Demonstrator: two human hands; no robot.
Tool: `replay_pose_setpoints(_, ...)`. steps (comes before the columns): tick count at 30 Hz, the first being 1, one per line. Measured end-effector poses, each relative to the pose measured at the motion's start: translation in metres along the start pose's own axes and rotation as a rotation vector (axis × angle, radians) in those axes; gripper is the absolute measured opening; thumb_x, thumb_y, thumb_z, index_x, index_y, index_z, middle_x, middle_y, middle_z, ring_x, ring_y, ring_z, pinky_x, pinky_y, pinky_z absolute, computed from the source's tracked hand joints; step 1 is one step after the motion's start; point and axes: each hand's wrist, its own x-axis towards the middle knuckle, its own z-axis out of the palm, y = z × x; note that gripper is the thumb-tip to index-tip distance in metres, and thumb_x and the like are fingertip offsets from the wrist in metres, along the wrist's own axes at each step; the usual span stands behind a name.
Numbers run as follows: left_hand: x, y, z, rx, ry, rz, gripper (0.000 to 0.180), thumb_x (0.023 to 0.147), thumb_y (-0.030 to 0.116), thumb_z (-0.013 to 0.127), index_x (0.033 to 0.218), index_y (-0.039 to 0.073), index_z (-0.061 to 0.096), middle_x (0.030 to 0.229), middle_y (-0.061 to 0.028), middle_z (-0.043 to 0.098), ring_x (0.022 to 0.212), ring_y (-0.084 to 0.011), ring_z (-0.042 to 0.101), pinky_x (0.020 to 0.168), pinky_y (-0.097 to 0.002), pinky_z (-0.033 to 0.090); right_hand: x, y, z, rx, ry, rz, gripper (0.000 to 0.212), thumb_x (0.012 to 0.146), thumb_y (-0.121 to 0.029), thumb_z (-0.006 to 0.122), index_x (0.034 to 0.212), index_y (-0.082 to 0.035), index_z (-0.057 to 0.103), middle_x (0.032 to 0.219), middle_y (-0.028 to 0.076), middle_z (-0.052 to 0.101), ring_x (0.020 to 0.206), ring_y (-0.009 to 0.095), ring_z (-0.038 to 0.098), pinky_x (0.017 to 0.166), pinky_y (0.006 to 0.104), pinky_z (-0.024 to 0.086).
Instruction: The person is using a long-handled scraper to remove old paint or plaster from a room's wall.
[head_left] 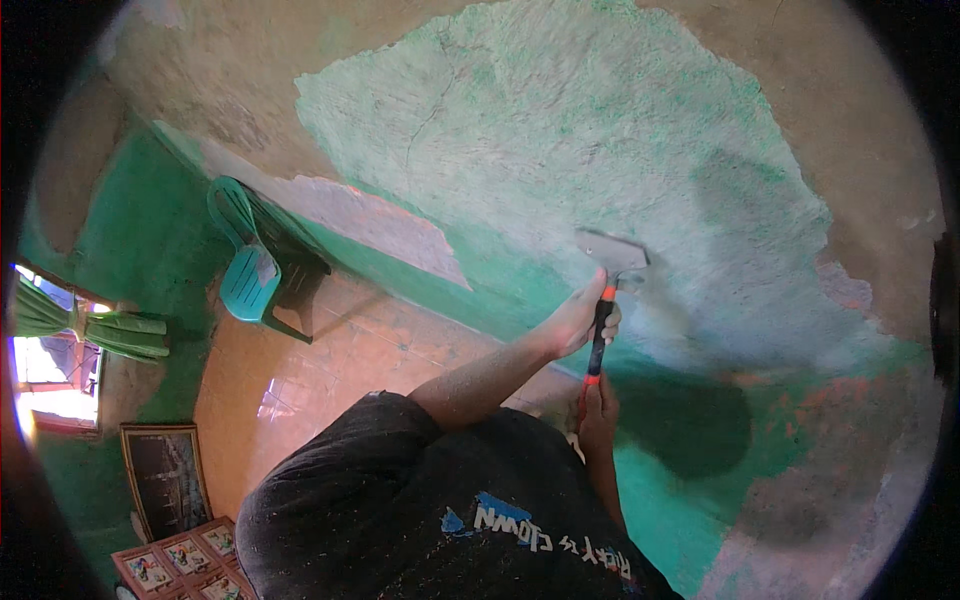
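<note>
A long-handled scraper point(598, 340) with a black and red-orange grip slants up against the wall point(560, 160). Its wide grey blade point(612, 250) lies at the pale, scraped surface. High on the handle, just below the blade, my left hand point(575, 320) is closed round it, the thumb pointing up along the shaft. My right hand point(598, 408) grips the handle's lower end, close to my body; part of its fingers is hidden. Around the blade, green paint is worn to a whitish, rough layer, with brown bare plaster beyond.
A green plastic chair point(255, 280) stands at the left on orange floor tiles point(340, 370). Further left are a window with a tied green curtain point(125, 330), a framed picture point(168, 480) and a brown piece with picture panels point(190, 560).
</note>
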Motion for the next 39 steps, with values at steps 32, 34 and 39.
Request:
replay_pose_setpoints(32, -0.011, 0.004, -0.009, 0.022, -0.067, -0.029, 0.068, 0.102, 0.063, 0.022, 0.135, 0.009, 0.046, 0.069, -0.0014, 0.044, 0.064, -0.0166, 0.047, 0.068, -0.0328, 0.043, -0.005, 0.002, 0.018, -0.043, 0.068, -0.049, 0.039, 0.103, -0.031, 0.051, 0.129, -0.002, 0.058, 0.070, -0.003, 0.048, 0.054, 0.006, 0.046, 0.045, 0.0242, 0.036)
replay_pose_setpoints(34, -0.006, 0.007, -0.013, 0.019, -0.044, -0.028, 0.068, 0.102, 0.064, 0.022, 0.136, 0.010, 0.046, 0.069, -0.0014, 0.044, 0.065, -0.0166, 0.047, 0.068, -0.0330, 0.043, 0.000, 0.008, 0.015, -0.067, 0.091, -0.047, 0.039, 0.103, -0.031, 0.051, 0.130, -0.003, 0.057, 0.070, -0.003, 0.048, 0.053, 0.006, 0.045, 0.045, 0.0242, 0.037)
replay_pose_setpoints(39, -0.004, 0.011, -0.013, -0.004, -0.098, 0.018, 0.061, 0.102, 0.063, 0.028, 0.118, 0.008, 0.049, 0.069, -0.0019, 0.048, 0.064, -0.0167, 0.049, 0.066, -0.0323, 0.044, -0.002, 0.004, 0.016, 0.049, -0.001, -0.006, 0.041, 0.103, -0.031, 0.050, 0.135, -0.006, 0.054, 0.070, -0.003, 0.047, 0.052, 0.007, 0.045, 0.043, 0.0247, 0.038)
